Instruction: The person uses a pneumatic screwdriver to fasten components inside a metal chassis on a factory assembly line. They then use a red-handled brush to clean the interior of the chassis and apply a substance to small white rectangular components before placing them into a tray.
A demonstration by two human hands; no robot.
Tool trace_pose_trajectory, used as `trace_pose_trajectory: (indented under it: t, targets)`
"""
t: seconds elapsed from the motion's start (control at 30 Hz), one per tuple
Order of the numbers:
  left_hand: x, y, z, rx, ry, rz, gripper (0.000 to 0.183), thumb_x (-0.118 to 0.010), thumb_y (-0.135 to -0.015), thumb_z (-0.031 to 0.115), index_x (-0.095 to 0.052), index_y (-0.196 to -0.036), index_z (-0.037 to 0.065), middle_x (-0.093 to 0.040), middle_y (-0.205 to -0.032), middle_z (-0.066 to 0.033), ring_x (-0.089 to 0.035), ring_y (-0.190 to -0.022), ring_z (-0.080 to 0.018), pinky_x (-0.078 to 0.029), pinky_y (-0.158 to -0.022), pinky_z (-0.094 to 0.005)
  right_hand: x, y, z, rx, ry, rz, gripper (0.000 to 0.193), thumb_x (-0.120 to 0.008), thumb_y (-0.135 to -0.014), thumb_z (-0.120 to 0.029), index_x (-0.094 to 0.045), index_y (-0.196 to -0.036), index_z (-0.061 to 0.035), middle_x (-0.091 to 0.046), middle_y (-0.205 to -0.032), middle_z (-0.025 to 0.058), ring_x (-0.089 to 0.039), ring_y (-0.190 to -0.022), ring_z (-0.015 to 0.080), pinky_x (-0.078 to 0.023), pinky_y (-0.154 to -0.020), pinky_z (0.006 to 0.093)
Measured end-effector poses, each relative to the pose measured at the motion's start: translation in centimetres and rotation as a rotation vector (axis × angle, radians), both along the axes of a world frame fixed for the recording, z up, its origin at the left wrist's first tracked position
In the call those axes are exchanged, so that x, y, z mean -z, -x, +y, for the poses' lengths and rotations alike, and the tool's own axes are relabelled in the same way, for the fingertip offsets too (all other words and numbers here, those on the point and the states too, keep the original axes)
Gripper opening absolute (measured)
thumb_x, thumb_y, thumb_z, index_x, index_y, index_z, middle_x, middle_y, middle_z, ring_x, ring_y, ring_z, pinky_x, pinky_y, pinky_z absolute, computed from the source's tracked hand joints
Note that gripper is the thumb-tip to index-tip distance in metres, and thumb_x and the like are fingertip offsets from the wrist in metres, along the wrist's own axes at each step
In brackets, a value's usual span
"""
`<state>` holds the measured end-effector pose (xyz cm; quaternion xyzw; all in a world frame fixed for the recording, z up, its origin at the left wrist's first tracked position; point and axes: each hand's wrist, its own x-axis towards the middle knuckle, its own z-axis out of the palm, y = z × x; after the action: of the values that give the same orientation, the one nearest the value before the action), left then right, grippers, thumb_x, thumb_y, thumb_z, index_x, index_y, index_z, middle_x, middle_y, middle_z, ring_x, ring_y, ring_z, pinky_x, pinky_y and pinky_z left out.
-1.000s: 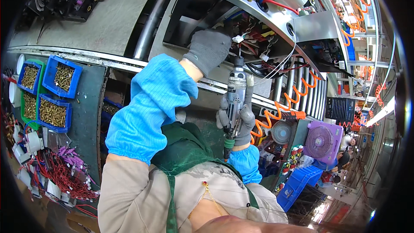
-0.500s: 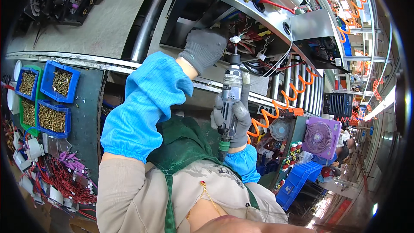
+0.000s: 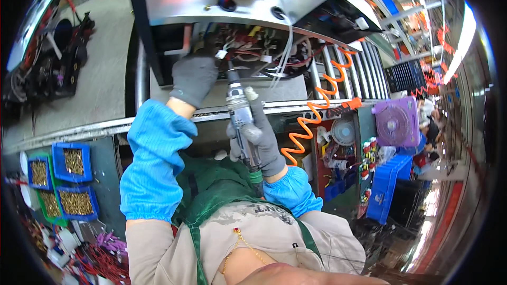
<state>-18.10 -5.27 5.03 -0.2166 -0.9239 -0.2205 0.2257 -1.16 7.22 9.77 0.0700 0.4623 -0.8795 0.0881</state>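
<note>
Under the open grey metal housing [image 3: 222, 0] in the head view, the grey-gloved left hand [image 3: 194, 78] presses against the tangle of red and white wires [image 3: 253, 55] inside. The right hand [image 3: 261, 142] is wrapped tight around a slim grey powered screwdriver [image 3: 240, 116], tip raised into the wiring bay. Fastening looks under way, not finished; blue bins of brass screws [image 3: 74, 200] sit well apart, lower left.

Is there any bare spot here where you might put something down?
The grey surface between the black machine and the metal housing looks bare. The open compartment by the left hand is crowded with wires; the blue bins are full.
</note>
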Motion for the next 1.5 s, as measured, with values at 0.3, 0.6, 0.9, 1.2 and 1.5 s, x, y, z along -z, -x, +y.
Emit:
trace_pose_trajectory:
  t: [0.3,0.6,0.9,1.2,1.5]
  targets:
    - [0.5,-0.9,-0.8,0.039,0.063,-0.072,0.019,-0.059,-0.08,0.026,-0.064,-0.076,0.008,-0.062,-0.067,-0.0145,-0.062,-0.062,-0.0336,-0.049,-0.056,-0.044,-1.6,-0.4,0.5,-0.06,-0.196,-0.006,0.096,-0.064,-0.071,-0.014,-0.007,-0.149,-0.018,-0.054,-0.084,0.0095,-0.055,-0.057,0.0175,-0.049,-0.047,0.0305]
    - [4.8,-3.0,-7.6,-0.564,-0.335,0.004,0.051,-0.067,-0.083,0.03,-0.053,-0.122,0.001,-0.057,-0.115,-0.0195,-0.055,-0.107,-0.0294,-0.044,-0.09,-0.0381,4.8,-11.8,18.5,-0.596,-1.283,-0.135,0.064,-0.065,-0.065,-0.025,-0.051,-0.124,-0.0071,-0.064,-0.102,0.0179,-0.063,-0.092,0.0328,-0.048,-0.082,0.0389]
    - [3.8,0.9,-7.7,-0.71,0.026,0.125,0.047,-0.057,-0.086,0.046,-0.062,-0.097,0.001,-0.061,-0.097,-0.0221,-0.055,-0.094,-0.0401,-0.042,-0.081,-0.0464,9.7,-4.3,36.7,-1.04,-1.875,-0.451,0.046,-0.056,-0.083,-0.041,-0.067,-0.102,0.0002,-0.067,-0.101,0.0205,-0.065,-0.095,0.0345,-0.05,-0.083,0.0428]
    - [4.1,1.3,-8.6,-0.705,-0.148,-0.075,0.04,-0.056,-0.087,0.039,-0.063,-0.102,0.003,-0.061,-0.098,-0.0215,-0.056,-0.093,-0.0392,-0.043,-0.082,-0.0455,17.4,0.8,37.2,-0.652,-1.942,-0.316,0.042,-0.044,-0.09,-0.025,-0.056,-0.125,-0.0063,-0.053,-0.129,0.0194,-0.053,-0.118,0.0338,-0.043,-0.098,0.0419]
    - [3.6,0.7,-6.8,-0.789,-0.196,-0.098,0.035,-0.055,-0.088,0.034,-0.062,-0.105,0.004,-0.062,-0.104,-0.0209,-0.057,-0.098,-0.0403,-0.044,-0.084,-0.046,8.3,4.9,28.9,-0.571,-1.836,0.051,0.04,-0.052,-0.089,-0.033,-0.059,-0.117,-0.0054,-0.064,-0.109,0.0185,-0.063,-0.103,0.0292,-0.05,-0.083,0.0425]
